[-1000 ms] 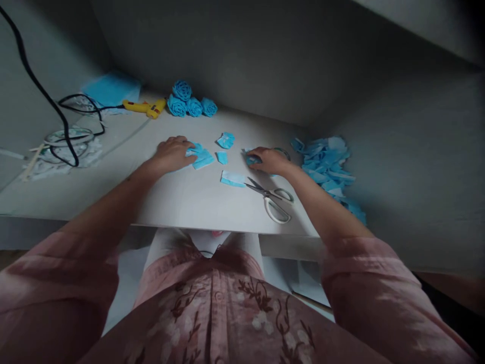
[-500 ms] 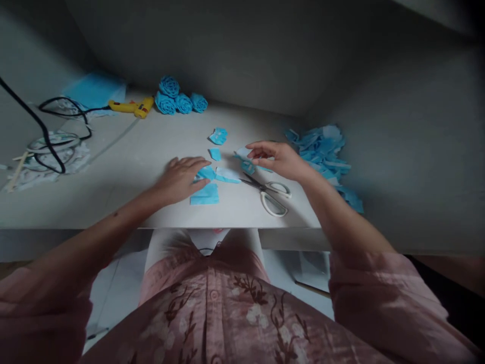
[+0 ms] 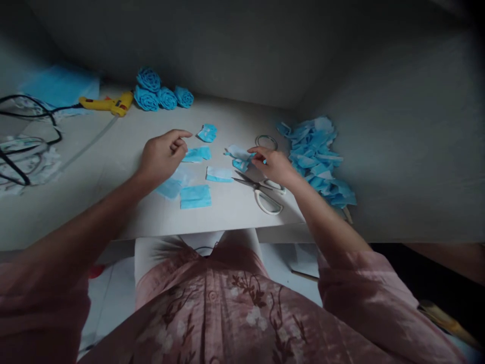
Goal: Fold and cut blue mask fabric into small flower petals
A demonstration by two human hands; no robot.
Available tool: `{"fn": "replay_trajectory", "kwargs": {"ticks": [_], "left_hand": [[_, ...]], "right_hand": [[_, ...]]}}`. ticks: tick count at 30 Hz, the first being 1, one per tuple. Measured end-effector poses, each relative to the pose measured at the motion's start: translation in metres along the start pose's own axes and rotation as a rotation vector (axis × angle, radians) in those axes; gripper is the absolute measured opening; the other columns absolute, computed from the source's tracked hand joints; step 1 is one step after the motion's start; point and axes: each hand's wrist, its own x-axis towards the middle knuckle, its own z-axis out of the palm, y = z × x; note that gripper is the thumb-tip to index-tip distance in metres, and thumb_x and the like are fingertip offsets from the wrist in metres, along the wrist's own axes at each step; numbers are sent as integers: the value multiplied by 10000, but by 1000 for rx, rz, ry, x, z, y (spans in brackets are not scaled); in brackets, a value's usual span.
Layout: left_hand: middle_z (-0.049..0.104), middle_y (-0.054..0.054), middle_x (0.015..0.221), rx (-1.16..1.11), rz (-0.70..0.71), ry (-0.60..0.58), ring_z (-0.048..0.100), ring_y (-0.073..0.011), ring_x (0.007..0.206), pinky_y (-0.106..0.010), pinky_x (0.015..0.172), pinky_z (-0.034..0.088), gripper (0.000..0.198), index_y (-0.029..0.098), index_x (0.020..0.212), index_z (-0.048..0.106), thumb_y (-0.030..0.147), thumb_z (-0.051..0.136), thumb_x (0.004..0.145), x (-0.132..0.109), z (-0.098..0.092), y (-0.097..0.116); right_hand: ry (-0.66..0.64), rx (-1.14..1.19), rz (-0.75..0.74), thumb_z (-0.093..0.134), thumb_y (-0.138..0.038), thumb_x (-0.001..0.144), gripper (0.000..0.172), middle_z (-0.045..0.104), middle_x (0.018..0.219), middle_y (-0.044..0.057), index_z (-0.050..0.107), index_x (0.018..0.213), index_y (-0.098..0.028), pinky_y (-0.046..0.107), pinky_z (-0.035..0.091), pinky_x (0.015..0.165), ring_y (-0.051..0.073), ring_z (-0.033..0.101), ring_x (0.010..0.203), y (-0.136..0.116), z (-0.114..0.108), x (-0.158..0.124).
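My left hand (image 3: pixel 161 154) hovers over the white table (image 3: pixel 113 167) with its fingers curled in a loose pinch, nothing visible in them, just left of a blue fabric piece (image 3: pixel 197 153). More cut blue pieces lie near it: one at the front (image 3: pixel 195 196), one half under my wrist (image 3: pixel 170 187), a blue-and-white one (image 3: pixel 219 174), and a folded one farther back (image 3: pixel 207 132). My right hand (image 3: pixel 273 164) pinches a small blue-and-white fabric piece (image 3: pixel 239 154). White-handled scissors (image 3: pixel 261 192) lie just under that hand.
Three blue fabric roses (image 3: pixel 157 93) and a yellow glue gun (image 3: pixel 108 104) sit at the back left, with black cables (image 3: pixel 26 146) beyond. A heap of blue scraps (image 3: pixel 316 156) lies at the right by the wall. A clear ring (image 3: pixel 265 141) rests behind my right hand.
My left hand lifted off the blue pieces near the table's front and moved back, curling into a pinch. My right hand lowered a little toward the scissors, still pinching its piece.
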Motion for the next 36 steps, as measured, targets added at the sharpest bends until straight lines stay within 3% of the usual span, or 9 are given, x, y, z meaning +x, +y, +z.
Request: {"fn": "replay_trajectory", "kwargs": {"ticks": [3,7,12,17,21,26,31,36], "left_hand": [[825,-88,1199,7,-54,-34,761,-232,1079,-365,1024,574,409,197,1290,749,234,532,946,9,-2,-10],[760,-112,1409,89,-5,-169,713,-268,1275,-421,1142,523,450,185,1349,725,292,452,1007,13,1,-17],[677,-113,1543,130,142,-316,623,-280,1420,-459,1239,439,535,185,1449,662,378,414,1016,9,12,-24],[725,-125,1476,149,210,-404,661,-308,1371,-471,1221,448,544,183,1390,715,446,419,1016,3,11,-19],[795,-97,1332,65,140,-336,736,-277,1226,-411,1106,539,528,225,1415,705,478,434,1038,-2,2,-6],[720,-127,1466,55,138,-123,672,-295,1336,-407,1103,550,487,195,1387,721,396,519,992,-4,-6,1],[793,-105,1324,6,79,-100,715,-284,1241,-412,1093,553,403,212,1182,806,427,538,971,-4,-6,-7],[828,-92,1239,7,-4,-103,748,-275,1132,-402,1015,585,395,229,1144,823,448,549,961,-2,-7,-16]], "right_hand": [[-37,-114,48,582,-218,980,472,844,1167,93,662,1444,-199,328,534,876,259,781,1018,-6,7,-4],[-46,-126,94,593,-239,980,494,845,1147,129,640,1468,-177,337,535,848,288,783,1032,-11,19,4],[25,111,80,644,-183,865,488,808,951,50,711,1349,-188,285,502,758,194,705,820,-2,29,10],[23,503,91,707,-305,799,487,707,816,-2,727,1268,-175,262,448,651,136,574,692,2,23,1],[0,721,108,763,-438,735,493,640,797,-14,748,1159,-187,259,425,603,119,503,680,-9,18,-4],[7,828,101,776,-479,716,473,620,789,-20,755,1099,-202,268,459,608,114,474,676,-34,27,-4],[1,877,120,775,-463,767,413,587,728,-40,778,1107,-230,272,477,619,111,472,631,-48,46,0],[44,845,104,765,-519,783,443,667,841,-5,768,1123,-235,264,493,624,125,525,697,-37,45,11]]}}
